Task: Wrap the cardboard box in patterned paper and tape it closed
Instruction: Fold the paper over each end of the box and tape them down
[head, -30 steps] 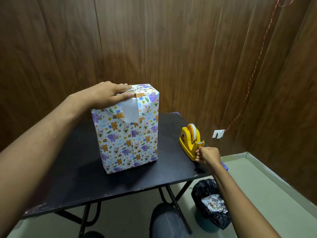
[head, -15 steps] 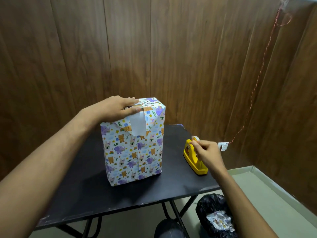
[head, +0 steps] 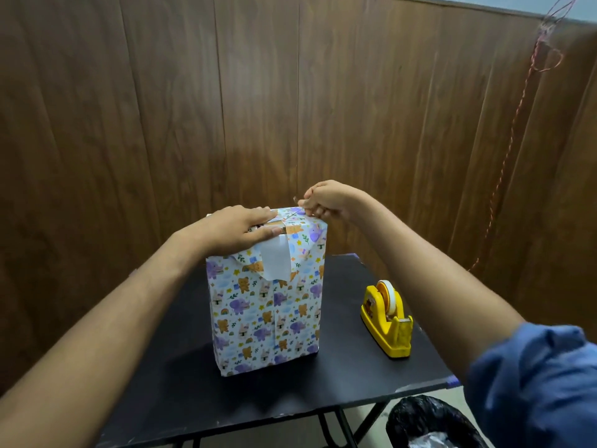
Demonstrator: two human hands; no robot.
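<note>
Head view, forward and downward

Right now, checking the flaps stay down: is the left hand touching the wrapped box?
Touching. The head view shows the left hand lying flat on the wrapped box top.

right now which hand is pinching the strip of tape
The right hand, at the wrapped box's top far corner; the left hand lies flat holding the paper down.

Animal-print box (head: 265,305), yellow dispenser (head: 387,321), black table (head: 181,376), blue sleeve (head: 536,383)
</note>
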